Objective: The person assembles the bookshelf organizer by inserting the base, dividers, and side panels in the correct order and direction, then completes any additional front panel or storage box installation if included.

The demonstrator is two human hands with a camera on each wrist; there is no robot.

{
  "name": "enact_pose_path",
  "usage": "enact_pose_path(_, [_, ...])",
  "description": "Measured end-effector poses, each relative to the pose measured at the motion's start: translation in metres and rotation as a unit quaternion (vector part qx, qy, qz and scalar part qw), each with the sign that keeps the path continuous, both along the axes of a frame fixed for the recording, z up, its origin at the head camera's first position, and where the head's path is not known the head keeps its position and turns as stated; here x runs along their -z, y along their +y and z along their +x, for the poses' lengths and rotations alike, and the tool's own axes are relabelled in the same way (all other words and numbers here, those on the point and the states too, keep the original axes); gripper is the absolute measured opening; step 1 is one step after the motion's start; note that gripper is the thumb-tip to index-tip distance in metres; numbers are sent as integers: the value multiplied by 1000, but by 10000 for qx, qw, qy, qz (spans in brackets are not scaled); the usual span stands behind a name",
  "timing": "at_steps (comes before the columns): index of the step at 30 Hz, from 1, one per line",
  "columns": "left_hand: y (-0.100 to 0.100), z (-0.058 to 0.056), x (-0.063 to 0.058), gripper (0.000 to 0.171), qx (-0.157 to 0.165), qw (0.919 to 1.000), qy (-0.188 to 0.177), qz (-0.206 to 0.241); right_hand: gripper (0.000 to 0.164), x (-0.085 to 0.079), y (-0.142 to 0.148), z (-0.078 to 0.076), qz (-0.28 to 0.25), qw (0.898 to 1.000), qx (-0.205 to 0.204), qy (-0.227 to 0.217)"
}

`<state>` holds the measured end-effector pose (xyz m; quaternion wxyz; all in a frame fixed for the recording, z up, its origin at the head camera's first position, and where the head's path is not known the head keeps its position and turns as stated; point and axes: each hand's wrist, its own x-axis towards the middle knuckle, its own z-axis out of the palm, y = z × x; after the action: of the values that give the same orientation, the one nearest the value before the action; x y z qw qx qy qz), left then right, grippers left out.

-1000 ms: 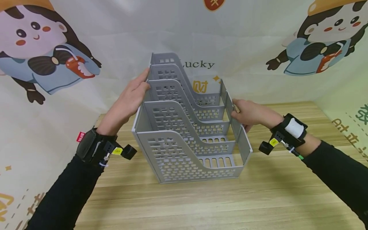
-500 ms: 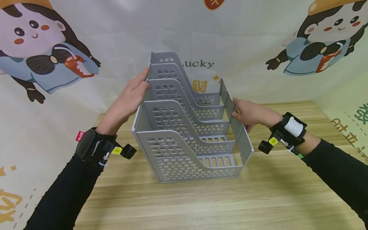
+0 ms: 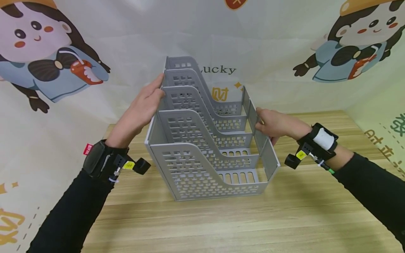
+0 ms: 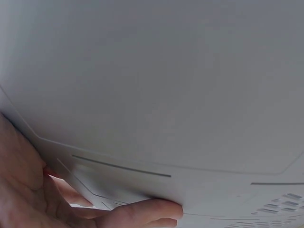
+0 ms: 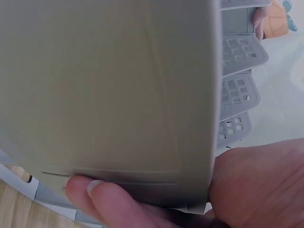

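Note:
A grey plastic file rack (image 3: 196, 172) with perforated, sloping dividers stands on the wooden table, tall side to the left. My left hand (image 3: 140, 105) holds its tall left side, near the upper back. In the left wrist view, the fingers (image 4: 147, 213) lie against the smooth outer panel (image 4: 156, 95). My right hand (image 3: 275, 123) grips the low right end panel. In the right wrist view, fingertips (image 5: 109, 194) press the panel's outer face (image 5: 109, 104), and the thumb side of the hand is at the panel's edge. The rack's compartments hold nothing visible.
The wooden table (image 3: 240, 225) extends around the rack. Behind it hangs a pale printed backdrop (image 3: 269, 45) with cartoon figures and lettering. Each wrist wears a black strap with a small camera.
The rack and both hands stay almost in place. The right end panel's front corner leans very slightly farther outward. The head view has shifted a little.

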<state>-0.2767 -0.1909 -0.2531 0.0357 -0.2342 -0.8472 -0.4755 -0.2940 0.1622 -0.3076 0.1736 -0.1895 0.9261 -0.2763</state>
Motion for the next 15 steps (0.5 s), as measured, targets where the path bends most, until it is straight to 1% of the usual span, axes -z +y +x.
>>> enact_pose_path(5, [-1, 1, -1, 63, -36, 10000, -46, -3, 41, 1, -2, -1, 35, 10000, 22, 64])
enact_pose_path(9, [-1, 0, -1, 62, 15, 10000, -16, 20, 39, 0, -1, -2, 33, 9999, -18, 111])
enact_pose_path(12, [0, 0, 0, 62, 9, 10000, 2, 15, 39, 0, 0, -2, 30, 9999, -70, 99])
enact_pose_path(15, [0, 0, 0, 62, -19, 10000, -11, 11, 42, -1, 0, -2, 10, 9999, -119, 57])
